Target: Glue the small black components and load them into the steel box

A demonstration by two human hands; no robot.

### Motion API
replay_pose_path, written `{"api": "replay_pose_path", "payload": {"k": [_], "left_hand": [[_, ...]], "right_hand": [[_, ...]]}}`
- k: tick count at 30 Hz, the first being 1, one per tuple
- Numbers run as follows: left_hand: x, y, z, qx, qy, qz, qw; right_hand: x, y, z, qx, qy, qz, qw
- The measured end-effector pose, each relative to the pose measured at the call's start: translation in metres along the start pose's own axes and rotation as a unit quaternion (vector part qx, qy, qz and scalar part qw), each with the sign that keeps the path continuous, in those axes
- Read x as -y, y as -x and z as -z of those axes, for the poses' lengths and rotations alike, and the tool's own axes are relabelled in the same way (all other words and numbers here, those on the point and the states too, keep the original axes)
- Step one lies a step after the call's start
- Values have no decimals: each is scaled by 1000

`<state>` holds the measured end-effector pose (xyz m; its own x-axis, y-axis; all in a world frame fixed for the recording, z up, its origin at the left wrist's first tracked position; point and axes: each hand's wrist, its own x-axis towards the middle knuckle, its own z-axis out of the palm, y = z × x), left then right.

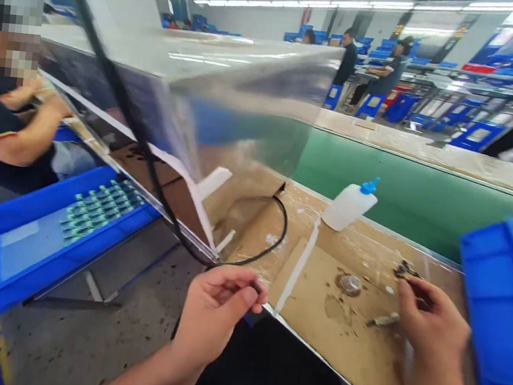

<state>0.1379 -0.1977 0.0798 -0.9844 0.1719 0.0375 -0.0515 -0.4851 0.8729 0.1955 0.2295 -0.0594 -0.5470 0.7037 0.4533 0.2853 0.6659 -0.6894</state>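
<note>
My left hand (220, 310) is held up in front of the bench edge, thumb and fingers pinched on a small dark piece (255, 287). Most of that piece is hidden by the fingertips. Over the right part of the bench, my right hand (432, 321) is closed, its fingertips at a dark, irregular cluster of small parts (405, 270). What exactly it grips is too small to make out. Near it on the stained cardboard (304, 306) lie a small clear round dish (350, 284) and a pale thin tube-like item (383, 320).
A white squeeze bottle (348, 208) with a blue cap stands at the back. A black cable (146, 151) loops across the bench beside a clear plastic screen (254, 119). Blue bins flank me: one with green parts (100, 211), another at right (499, 313). A co-worker (15, 109) sits left.
</note>
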Motion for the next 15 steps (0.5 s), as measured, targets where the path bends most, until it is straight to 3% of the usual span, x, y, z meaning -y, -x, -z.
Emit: {"api": "replay_pose_path", "payload": {"k": [3, 7, 11, 15], "left_hand": [[34, -5, -31, 28, 72, 157, 985], [57, -17, -60, 48, 110, 237, 964], [74, -22, -70, 83, 97, 207, 970], [90, -16, -64, 119, 9, 82, 989]], "right_hand": [[28, 2, -1, -5, -47, 7, 999], [43, 3, 1, 11, -53, 22, 998], [46, 4, 6, 12, -60, 23, 998], [47, 3, 7, 10, -72, 18, 997]]}}
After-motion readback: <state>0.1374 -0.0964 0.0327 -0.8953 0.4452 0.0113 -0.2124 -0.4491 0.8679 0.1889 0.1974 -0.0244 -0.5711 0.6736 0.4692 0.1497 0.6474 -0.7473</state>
